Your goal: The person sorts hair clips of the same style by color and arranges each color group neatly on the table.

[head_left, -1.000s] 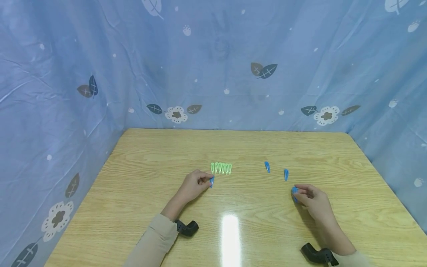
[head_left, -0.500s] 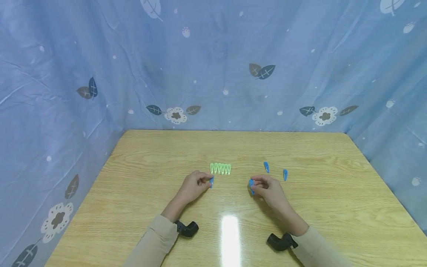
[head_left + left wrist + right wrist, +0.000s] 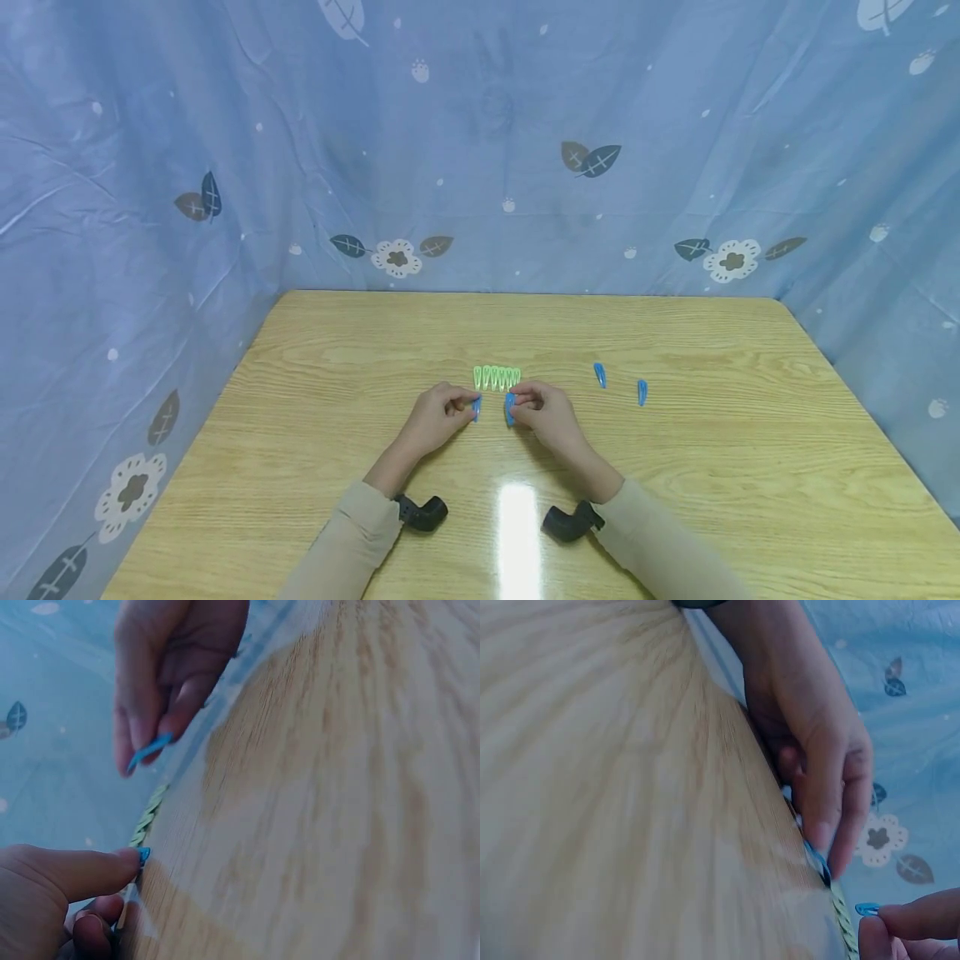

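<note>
Just below the row of green hair clips, my left hand [image 3: 438, 418] pinches a blue hair clip [image 3: 476, 408] at table level between thumb and index finger. To its right, my right hand [image 3: 546, 412] pinches another blue hair clip [image 3: 510, 410] by its side. The left wrist view has this second blue hair clip [image 3: 150, 750] raised over the wood, the other hand's thumb [image 3: 105, 874] low beside its own clip. Several green hair clips [image 3: 497, 378] lie side by side, just beyond both hands.
Two more blue hair clips, one [image 3: 600, 375] slightly tilted and one [image 3: 642, 392] nearly upright in view, lie to the right on the wooden table [image 3: 360, 333]. A blue patterned curtain [image 3: 480, 167] encloses the back and sides. Black wrist cameras [image 3: 422, 514] sit at both cuffs.
My right hand has travelled left across the table with its blue hair clip, from right of the loose clips to beside my left hand. The left hand keeps its place.
</note>
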The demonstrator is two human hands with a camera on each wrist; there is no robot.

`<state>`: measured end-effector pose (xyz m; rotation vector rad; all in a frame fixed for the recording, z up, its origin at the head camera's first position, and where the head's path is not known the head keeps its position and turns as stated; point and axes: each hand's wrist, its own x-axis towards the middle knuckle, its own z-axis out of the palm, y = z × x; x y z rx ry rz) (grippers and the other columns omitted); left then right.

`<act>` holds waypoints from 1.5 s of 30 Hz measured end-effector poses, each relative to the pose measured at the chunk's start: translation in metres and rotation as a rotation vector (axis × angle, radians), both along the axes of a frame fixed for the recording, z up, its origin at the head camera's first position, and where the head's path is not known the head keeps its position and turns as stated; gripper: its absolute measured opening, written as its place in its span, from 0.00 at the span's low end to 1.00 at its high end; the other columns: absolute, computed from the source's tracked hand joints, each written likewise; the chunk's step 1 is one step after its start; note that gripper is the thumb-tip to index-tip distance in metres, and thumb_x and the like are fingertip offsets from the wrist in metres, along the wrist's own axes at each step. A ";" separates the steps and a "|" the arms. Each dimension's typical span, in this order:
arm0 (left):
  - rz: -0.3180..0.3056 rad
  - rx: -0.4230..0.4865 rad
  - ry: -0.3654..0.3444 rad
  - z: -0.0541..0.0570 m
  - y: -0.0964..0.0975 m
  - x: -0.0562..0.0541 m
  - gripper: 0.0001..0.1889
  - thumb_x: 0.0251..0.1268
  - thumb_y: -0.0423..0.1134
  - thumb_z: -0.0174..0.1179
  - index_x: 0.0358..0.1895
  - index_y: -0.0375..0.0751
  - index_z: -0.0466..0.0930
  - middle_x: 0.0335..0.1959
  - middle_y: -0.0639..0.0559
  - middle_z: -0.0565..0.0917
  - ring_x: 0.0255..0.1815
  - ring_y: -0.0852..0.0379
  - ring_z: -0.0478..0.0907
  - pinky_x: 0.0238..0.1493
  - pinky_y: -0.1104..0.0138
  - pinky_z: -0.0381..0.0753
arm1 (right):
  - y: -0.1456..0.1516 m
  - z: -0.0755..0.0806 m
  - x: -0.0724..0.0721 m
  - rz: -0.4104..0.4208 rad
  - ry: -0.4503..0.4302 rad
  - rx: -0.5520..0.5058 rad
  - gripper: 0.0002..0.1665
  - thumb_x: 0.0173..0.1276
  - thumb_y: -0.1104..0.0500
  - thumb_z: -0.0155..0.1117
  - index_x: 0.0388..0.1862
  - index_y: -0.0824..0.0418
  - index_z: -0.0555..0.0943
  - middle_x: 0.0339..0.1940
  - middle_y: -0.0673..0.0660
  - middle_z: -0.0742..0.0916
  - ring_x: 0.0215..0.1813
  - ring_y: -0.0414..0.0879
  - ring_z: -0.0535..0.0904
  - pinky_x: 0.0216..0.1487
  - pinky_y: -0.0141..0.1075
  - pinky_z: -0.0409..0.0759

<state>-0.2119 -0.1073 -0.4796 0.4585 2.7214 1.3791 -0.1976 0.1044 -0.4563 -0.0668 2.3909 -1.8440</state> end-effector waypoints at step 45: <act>0.008 -0.022 0.052 0.002 0.002 0.000 0.12 0.59 0.35 0.66 0.47 0.41 0.85 0.29 0.55 0.74 0.26 0.61 0.67 0.27 0.71 0.69 | -0.035 -0.004 -0.011 -0.017 0.131 0.205 0.14 0.59 0.67 0.65 0.46 0.69 0.81 0.37 0.58 0.85 0.40 0.49 0.82 0.44 0.38 0.81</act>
